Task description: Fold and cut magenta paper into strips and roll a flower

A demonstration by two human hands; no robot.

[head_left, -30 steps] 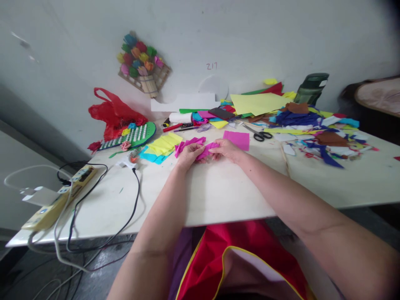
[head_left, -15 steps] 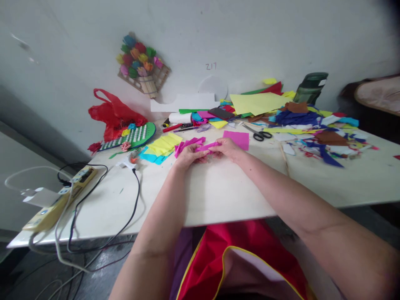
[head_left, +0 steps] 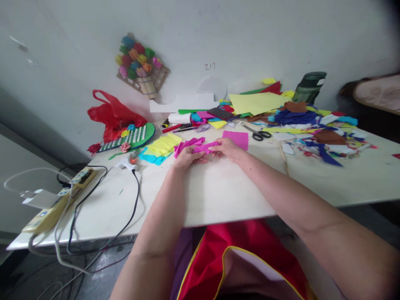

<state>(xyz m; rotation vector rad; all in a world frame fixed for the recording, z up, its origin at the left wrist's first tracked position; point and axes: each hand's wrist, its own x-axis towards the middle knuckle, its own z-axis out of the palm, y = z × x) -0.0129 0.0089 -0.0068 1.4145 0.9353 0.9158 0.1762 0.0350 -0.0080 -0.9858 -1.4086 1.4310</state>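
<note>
A folded strip of magenta paper [head_left: 204,147] stretches between my two hands, just above the white table [head_left: 215,196]. My left hand [head_left: 187,157] pinches its left end, and my right hand [head_left: 227,148] grips the right end with thumb and fingers. Just behind my left hand lie several folded magenta pieces [head_left: 189,143]. A flat magenta sheet [head_left: 239,139] rests beyond my right hand, partly covered by it. Left of these are yellow paper pieces [head_left: 163,144] over blue ones [head_left: 153,156]. The fingertips under the strip are partly hidden.
Black-handled scissors [head_left: 261,135] lie behind my right wrist. Paper scraps [head_left: 328,137] pile up on the right, near a green bottle [head_left: 309,86]. A glue gun [head_left: 126,163] with a black cord and a power strip [head_left: 59,200] occupy the left. A red bag [head_left: 109,112] stands at the back left.
The magenta strip shows a little wider between my hands, its face turned more toward me. Both hands keep nearly the same place; the view has shifted slightly.
</note>
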